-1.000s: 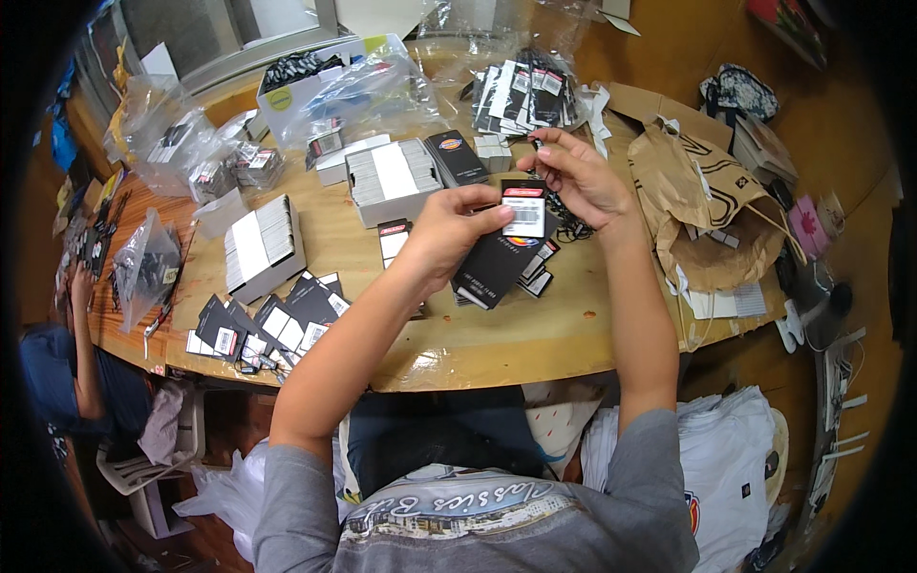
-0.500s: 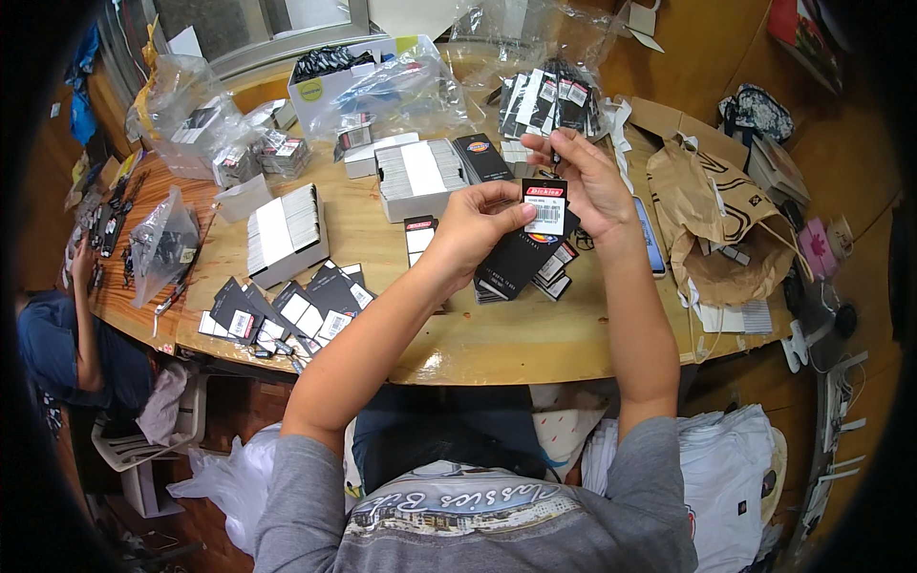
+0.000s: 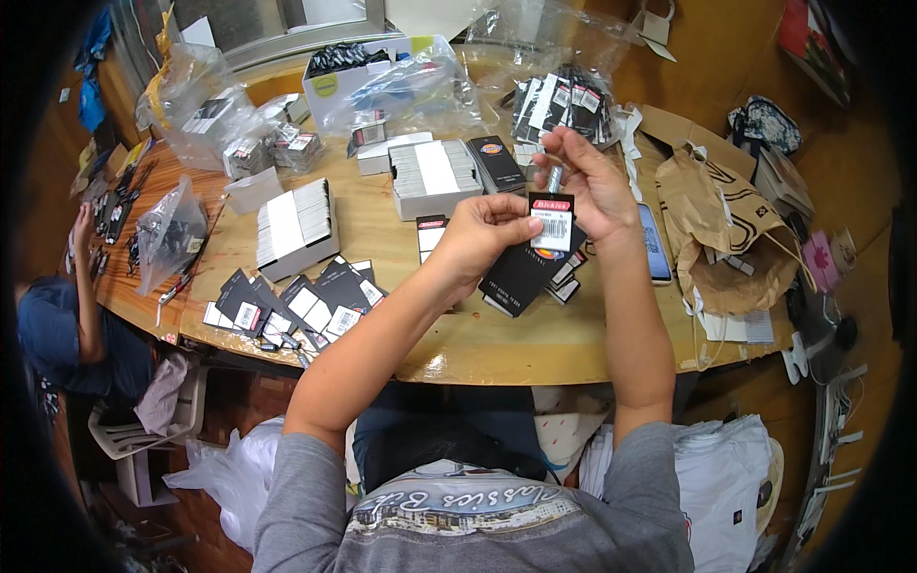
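Observation:
My left hand (image 3: 480,237) pinches a set of black hang tags over the table. On top is a small tag (image 3: 552,226) with a red band and a white barcode label; a larger black tag (image 3: 517,284) hangs below it. At the top of the set, a short tag string (image 3: 554,178) with a greyish end stands up. The thumb and fingers of my right hand (image 3: 604,196) close around this string. Further small tags (image 3: 565,286) lie just behind the held ones, partly covered by them.
Spread black tags (image 3: 320,301) lie at the left front. Two boxes of packed white-edged cards, one a grey box (image 3: 308,250), stand behind. A phone (image 3: 653,244) and a brown paper bag (image 3: 712,277) are on the right. Another person's arm (image 3: 88,286) works at far left.
The held tags have turned more upright and sit slightly further right and lower in the picture. The greyish string end now shows between my right fingers. The whole view has shifted a little.

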The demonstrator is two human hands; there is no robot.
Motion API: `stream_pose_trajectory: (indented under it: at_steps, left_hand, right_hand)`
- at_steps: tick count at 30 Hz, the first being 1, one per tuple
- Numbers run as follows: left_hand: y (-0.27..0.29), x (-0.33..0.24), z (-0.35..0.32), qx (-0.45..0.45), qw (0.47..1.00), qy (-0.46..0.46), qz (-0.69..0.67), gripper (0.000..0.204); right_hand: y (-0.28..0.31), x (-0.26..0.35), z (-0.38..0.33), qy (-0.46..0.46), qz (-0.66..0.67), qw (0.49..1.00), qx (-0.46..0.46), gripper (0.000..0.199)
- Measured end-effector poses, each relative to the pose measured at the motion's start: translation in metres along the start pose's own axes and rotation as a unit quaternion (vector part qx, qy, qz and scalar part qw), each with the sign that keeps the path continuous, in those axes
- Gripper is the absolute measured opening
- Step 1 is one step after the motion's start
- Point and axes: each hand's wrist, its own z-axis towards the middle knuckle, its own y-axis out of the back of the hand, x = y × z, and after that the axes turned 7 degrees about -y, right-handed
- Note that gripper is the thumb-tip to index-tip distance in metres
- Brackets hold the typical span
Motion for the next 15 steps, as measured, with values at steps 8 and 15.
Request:
stream_pose_trajectory:
  at_steps: [8, 15]
  left_hand:
    - [0.014, 0.003, -0.029, -0.011, 0.996, 0.02, 0.091, 0.016]
    - [0.043, -0.016, -0.034, -0.116, 0.987, -0.111, 0.017, 0.02]
  right_hand:
    - [0.021, 0.041, 0.004, 0.054, 0.098, 0.99, 0.088, 0.02]
    - [-0.051, 0.016, -0.037, 0.154, -0.189, 0.97, -0.011, 0.013]
